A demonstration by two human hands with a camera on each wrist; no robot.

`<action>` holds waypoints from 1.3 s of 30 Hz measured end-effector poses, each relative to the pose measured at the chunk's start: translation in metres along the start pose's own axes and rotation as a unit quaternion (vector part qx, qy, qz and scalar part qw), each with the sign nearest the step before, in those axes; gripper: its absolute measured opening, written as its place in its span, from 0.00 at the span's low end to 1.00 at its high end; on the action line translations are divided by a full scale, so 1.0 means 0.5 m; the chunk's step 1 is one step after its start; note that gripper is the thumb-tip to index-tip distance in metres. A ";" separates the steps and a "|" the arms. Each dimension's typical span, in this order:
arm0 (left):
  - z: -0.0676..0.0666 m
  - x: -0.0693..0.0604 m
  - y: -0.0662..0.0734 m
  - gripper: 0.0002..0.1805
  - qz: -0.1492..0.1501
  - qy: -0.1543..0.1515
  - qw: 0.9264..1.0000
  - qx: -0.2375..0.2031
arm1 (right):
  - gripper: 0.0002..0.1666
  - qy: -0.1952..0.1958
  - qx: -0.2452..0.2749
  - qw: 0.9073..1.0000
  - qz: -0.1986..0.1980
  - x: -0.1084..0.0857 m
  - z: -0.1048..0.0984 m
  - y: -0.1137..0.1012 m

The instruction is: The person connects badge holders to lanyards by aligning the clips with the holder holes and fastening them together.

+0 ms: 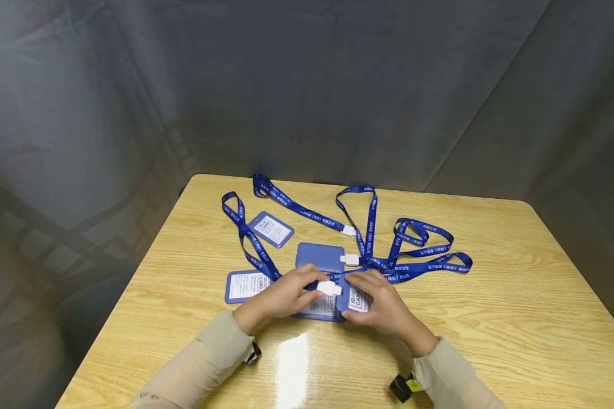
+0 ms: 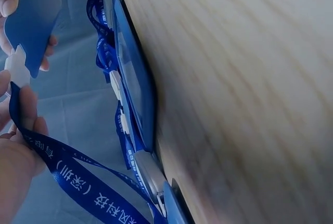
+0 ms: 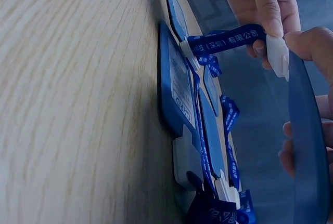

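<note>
My left hand [image 1: 289, 292] pinches the white plastic clip [image 1: 327, 288] of a blue printed lanyard [image 2: 78, 180] between thumb and fingers. The strap trails back past that hand in the left wrist view. My right hand [image 1: 384, 301] grips a blue ID card holder [image 1: 352, 296] by its edges, fingers on one side and thumb on the other. In the right wrist view the clip [image 3: 277, 56] is close to the top edge of the holder [image 3: 307, 146]; whether they are joined I cannot tell. Both are raised above the table, over another card holder [image 1: 317, 309] partly hidden by the hands.
More blue card holders lie around: one at the back left [image 1: 271, 229], one at the left [image 1: 243, 286], one face down [image 1: 319, 257] beside a white clip [image 1: 350, 259]. Several blue lanyards [image 1: 307, 213] spread over the wooden table [image 1: 491, 341]. Grey cloth [image 1: 312, 85] hangs behind.
</note>
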State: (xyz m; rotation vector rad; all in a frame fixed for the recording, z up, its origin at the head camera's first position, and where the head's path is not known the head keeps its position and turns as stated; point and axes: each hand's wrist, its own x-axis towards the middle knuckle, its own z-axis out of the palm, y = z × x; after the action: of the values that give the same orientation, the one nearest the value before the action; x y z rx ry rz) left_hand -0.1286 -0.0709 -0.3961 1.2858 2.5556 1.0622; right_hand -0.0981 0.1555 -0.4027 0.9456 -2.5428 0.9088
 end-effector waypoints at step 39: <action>0.002 -0.001 -0.003 0.15 0.015 0.052 0.998 -0.042 | 0.38 0.045 -0.007 0.999 -0.028 0.014 0.003 -0.010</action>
State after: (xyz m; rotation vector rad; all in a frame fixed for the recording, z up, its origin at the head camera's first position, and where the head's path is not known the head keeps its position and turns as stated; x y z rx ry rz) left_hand -0.1290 -0.0715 -0.3979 1.2856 2.5406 1.2622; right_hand -0.1001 0.1485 -0.3983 0.9451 -2.4309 0.8949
